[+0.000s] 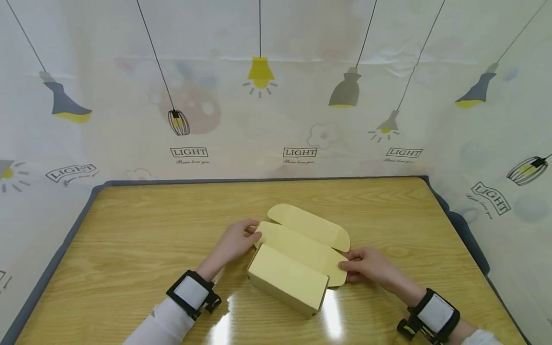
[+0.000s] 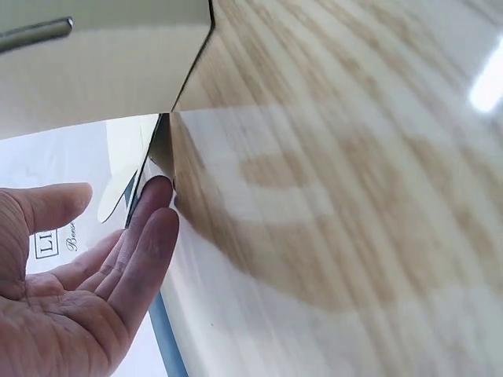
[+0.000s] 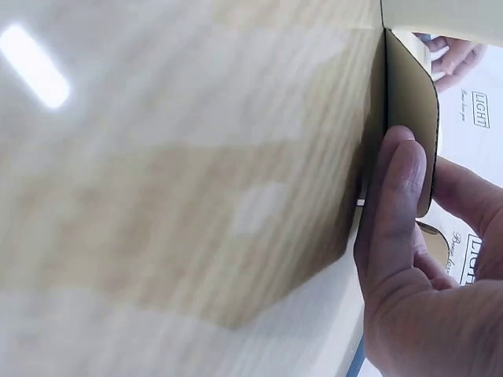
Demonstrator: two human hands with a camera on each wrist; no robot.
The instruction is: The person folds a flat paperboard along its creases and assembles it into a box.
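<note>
A pale yellow cardboard box (image 1: 289, 275) sits on the table, a smooth panel uppermost. Its lid panel (image 1: 302, 247) extends from the far side, with a long round-cornered flap (image 1: 310, 226) beyond it. At the lid's left end is my left hand (image 1: 236, 238); the left wrist view shows its fingertips (image 2: 161, 228) against the lid's underside and the thumb apart from the board. My right hand (image 1: 372, 266) pinches the lid's right end, fingers (image 3: 397, 196) below and thumb above. Part of the left fingers is hidden behind the lid in the head view.
The box stands on a glossy wood-grain table (image 1: 151, 230) with bright reflections near its front. A pale cloth (image 1: 258, 120) printed with lamps hangs behind and along both sides. Each wrist carries a black strapped camera mount (image 1: 193, 293).
</note>
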